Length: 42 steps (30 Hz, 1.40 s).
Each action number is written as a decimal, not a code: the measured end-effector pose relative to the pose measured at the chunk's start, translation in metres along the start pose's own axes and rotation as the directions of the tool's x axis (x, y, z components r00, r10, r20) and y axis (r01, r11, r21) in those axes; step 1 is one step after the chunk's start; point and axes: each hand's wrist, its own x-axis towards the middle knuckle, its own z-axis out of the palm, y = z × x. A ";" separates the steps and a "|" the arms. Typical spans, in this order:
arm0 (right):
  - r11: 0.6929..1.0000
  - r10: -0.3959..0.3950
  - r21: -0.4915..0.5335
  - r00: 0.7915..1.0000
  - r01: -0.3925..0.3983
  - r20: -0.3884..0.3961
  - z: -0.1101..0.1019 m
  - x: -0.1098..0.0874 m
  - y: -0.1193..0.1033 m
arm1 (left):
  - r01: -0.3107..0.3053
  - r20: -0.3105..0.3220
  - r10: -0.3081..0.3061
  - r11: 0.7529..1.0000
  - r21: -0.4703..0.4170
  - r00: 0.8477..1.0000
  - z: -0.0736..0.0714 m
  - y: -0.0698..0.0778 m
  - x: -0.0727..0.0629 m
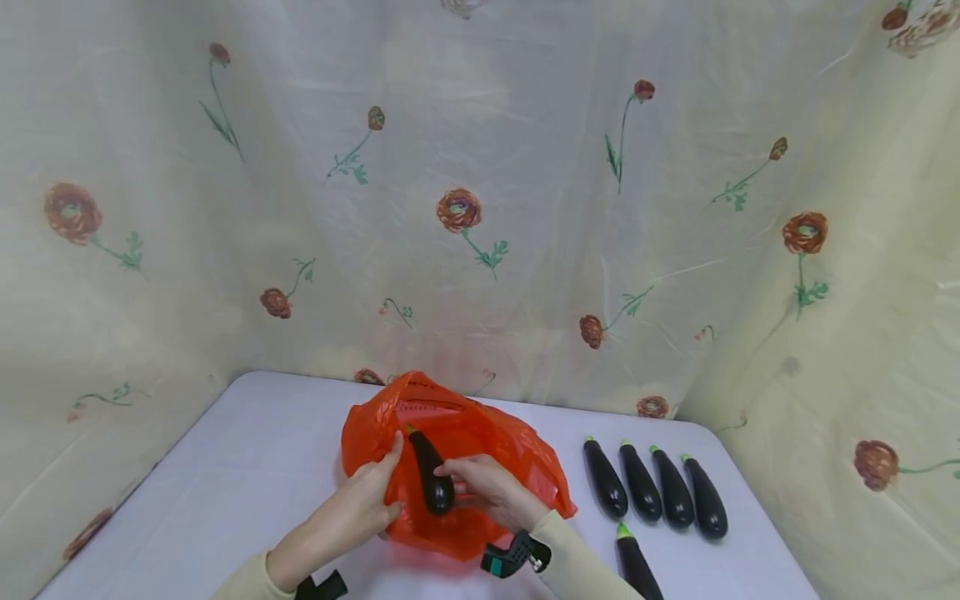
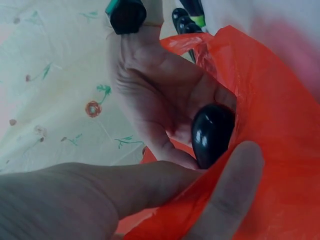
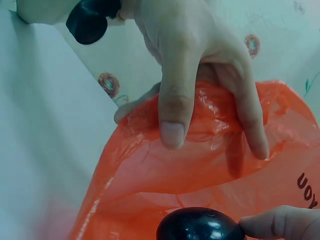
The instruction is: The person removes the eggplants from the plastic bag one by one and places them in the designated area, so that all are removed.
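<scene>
A glossy black eggplant (image 1: 429,468) with a green stem end is tilted over the mouth of an orange-red plastic bag (image 1: 525,454). My right hand (image 1: 491,490) grips its rounded lower end, and the right thumb (image 3: 277,222) shows against it in the right wrist view. On the bag's near left side, my left hand (image 1: 360,507) holds the rim, thumb on one face of the plastic and fingers on the other. The left wrist view shows the eggplant's round end (image 2: 212,135) against the right palm. The bag's lower inside is hidden.
Several more eggplants (image 1: 641,483) lie in a slanted row to the bag's right. Another eggplant (image 1: 636,567) lies nearer, cut by the frame edge. A white table (image 1: 262,450) bears everything. Behind and at the sides hangs a flower-printed sheet (image 1: 525,150).
</scene>
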 end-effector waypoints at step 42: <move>1.000 -0.020 -0.010 0.996 0.020 0.086 -0.044 -0.077 0.000 | 0.061 0.017 -0.060 0.998 -0.021 0.998 0.003 0.000 0.004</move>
